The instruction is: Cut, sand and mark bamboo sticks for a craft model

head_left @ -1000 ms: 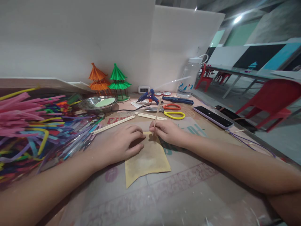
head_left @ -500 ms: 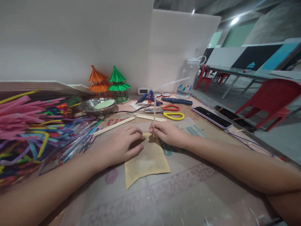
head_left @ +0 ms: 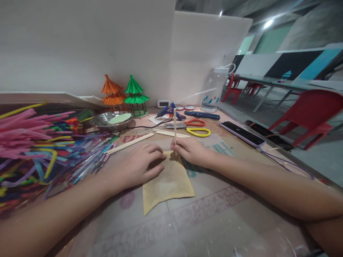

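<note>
A yellowish sheet of paper (head_left: 168, 185) with a ragged near edge, possibly sandpaper, lies flat on the plastic-covered table. My left hand (head_left: 146, 162) rests over its left edge, fingers apart and slightly bent, holding nothing. Between the fingertips of my right hand (head_left: 189, 150) is a thin wooden stick (head_left: 175, 125), almost upright, its lower end at the sheet's far part. Whether that end touches the paper is hard to tell. More wooden sticks (head_left: 130, 143) lie just beyond my hands.
Bundles of colourful pipe cleaners (head_left: 34, 142) fill the left side. Behind are a metal bowl (head_left: 99, 121), orange (head_left: 111, 89) and green (head_left: 135, 94) model pavilions, a glue gun (head_left: 168, 111), yellow-handled scissors (head_left: 199, 132), a blue cutter (head_left: 202, 115) and a bottle (head_left: 213, 89). A phone (head_left: 242, 134) lies right.
The top of the stick in my right hand has shifted slightly left. My left hand and the paper look the same; the whole view has moved only a little.
</note>
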The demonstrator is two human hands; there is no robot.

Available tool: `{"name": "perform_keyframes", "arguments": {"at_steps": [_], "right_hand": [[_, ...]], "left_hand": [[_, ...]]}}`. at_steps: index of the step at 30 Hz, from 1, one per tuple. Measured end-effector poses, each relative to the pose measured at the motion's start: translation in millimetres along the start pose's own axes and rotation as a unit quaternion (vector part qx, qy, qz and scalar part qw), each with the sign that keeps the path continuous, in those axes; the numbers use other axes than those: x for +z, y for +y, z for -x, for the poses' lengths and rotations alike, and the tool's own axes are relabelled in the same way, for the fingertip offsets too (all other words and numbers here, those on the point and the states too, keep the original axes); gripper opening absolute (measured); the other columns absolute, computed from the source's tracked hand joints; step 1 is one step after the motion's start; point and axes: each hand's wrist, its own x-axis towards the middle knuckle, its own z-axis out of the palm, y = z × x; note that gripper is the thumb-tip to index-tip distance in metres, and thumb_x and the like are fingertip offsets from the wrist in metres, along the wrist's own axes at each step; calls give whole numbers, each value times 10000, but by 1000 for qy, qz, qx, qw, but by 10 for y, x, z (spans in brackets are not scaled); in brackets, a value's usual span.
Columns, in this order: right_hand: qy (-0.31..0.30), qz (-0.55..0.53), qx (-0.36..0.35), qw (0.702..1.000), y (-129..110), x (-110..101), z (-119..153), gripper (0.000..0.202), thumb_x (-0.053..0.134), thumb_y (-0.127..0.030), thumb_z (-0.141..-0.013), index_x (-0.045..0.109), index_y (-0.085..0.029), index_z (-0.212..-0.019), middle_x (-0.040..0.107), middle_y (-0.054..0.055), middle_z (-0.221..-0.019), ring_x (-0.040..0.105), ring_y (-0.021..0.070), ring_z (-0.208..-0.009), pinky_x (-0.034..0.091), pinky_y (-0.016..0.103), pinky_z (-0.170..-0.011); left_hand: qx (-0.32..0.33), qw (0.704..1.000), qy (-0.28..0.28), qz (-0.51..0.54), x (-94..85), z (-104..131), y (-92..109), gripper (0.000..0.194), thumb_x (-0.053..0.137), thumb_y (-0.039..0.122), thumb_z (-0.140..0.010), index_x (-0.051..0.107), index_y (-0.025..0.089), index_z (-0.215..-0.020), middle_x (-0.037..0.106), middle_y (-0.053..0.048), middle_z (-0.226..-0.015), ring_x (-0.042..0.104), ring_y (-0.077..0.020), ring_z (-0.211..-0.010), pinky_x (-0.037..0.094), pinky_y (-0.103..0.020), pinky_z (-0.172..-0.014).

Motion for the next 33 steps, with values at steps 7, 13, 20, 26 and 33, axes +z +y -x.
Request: {"name": "perform_keyframes", "arguments": {"at_steps": [7,13,20,26,33], "right_hand": [[8,-1,11,1000,15,9,4,185,487,-236,-973,635,-172,-882,670,37,-779,608,161,-722,420,255,-688],[9,-10,8,1000,-6,20,-1,176,490,-220,-967,632,-175,-872,669,31,-772,604,158,-723,417,253,-688],[2,-13,7,1000,45,24,-21,178,491,-232,-971,645,-174,-903,675,35,-795,598,156,-735,418,254,-705],[3,-6,22,1000,7,19,-4,186,495,-255,-963,639,-181,-871,666,32,-776,586,156,-714,401,259,-680],[68,-354,170,917,143,18,-81,262,542,-401,-923,532,-200,-757,552,-25,-538,468,120,-480,347,227,-492]], "left_hand": [[-1,1000,-3,-3,4,6,-8,272,500,366,-972,661,213,-1129,629,-73,-1143,584,-242,-1104,472,-405,-967],[-3,1000,-2,-1,1,1,-4,274,512,361,-963,664,200,-1125,628,-75,-1133,587,-248,-1090,476,-415,-959],[-1,1000,-3,0,19,5,-18,277,513,362,-963,655,199,-1137,620,-79,-1142,578,-251,-1097,477,-427,-960],[2,1000,-2,0,23,8,-17,275,506,362,-967,657,199,-1131,626,-83,-1139,577,-252,-1105,477,-428,-966],[-1,1000,3,8,34,4,-31,287,513,375,-970,655,209,-1157,633,-78,-1167,580,-250,-1122,477,-423,-983]]}}
